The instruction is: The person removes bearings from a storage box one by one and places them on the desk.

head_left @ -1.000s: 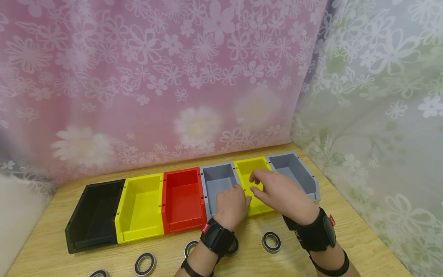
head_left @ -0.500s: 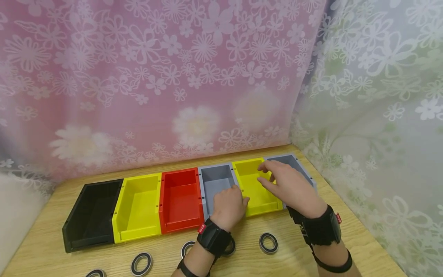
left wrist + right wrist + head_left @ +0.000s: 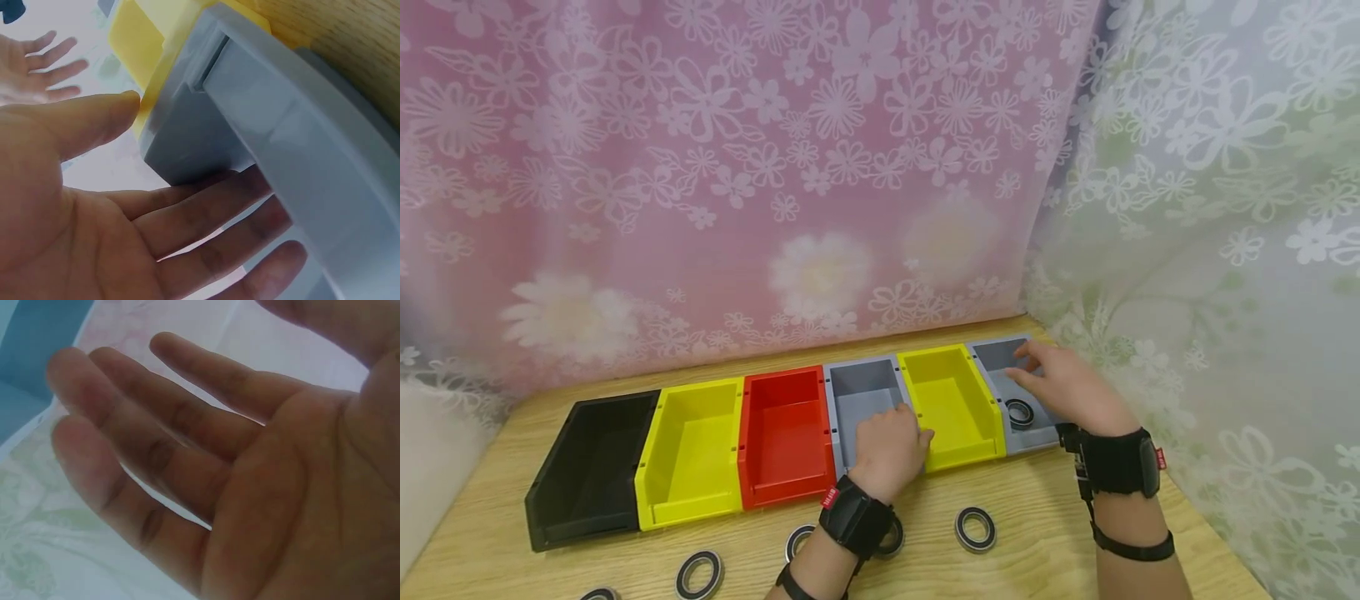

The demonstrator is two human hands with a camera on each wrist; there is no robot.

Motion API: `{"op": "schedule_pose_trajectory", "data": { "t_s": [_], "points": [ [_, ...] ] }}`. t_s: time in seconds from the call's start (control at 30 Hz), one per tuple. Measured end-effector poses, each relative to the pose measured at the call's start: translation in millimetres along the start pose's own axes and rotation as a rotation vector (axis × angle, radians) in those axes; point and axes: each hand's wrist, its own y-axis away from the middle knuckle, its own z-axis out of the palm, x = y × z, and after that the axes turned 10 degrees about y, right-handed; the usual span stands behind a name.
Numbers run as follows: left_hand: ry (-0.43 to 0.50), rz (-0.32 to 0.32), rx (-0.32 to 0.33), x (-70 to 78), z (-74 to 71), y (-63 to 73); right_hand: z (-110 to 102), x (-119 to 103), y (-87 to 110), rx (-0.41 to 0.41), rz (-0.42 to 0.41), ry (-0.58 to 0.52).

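Observation:
My right hand [image 3: 1078,392] hovers over the grey bin [image 3: 997,354] at the right end of the row. Its fingers are loosely bent and hold nothing; the right wrist view shows the bare palm [image 3: 275,506]. Just below its fingertips a ball bearing [image 3: 1019,412] with a black seal lies in that bin. My left hand [image 3: 889,450] is at the other grey bin [image 3: 865,379]. In the left wrist view its relaxed fingers [image 3: 206,219] reach in behind the bin's grey wall [image 3: 287,137], and the thumb lies by the yellow bin's edge [image 3: 145,109].
Between the grey bins stands a yellow bin [image 3: 951,400]. Leftward follow a red bin [image 3: 786,433], another yellow bin [image 3: 700,450] and a black bin [image 3: 591,467]. Several bearings lie on the wooden table in front, one bearing [image 3: 975,529] nearest the right. Flowered curtains [image 3: 737,208] hang behind.
My right hand has moved right, from above the yellow bin to above the end grey bin. The bearing in that bin has come into view. My left hand stays at its bin.

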Motion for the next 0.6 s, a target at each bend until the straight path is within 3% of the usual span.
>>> {"op": "schedule_pose_trajectory", "data": {
  "t_s": [0.43, 0.6],
  "points": [
    [-0.007, 0.012, 0.049, 4.8, -5.0, 3.0, -1.4, 10.7, -2.2, -0.045, 0.03, -0.012],
    [0.004, 0.025, 0.132, 8.0, -4.2, 0.6, -1.6, 11.5, -2.2, -0.068, 0.037, -0.017]
  ]
}}
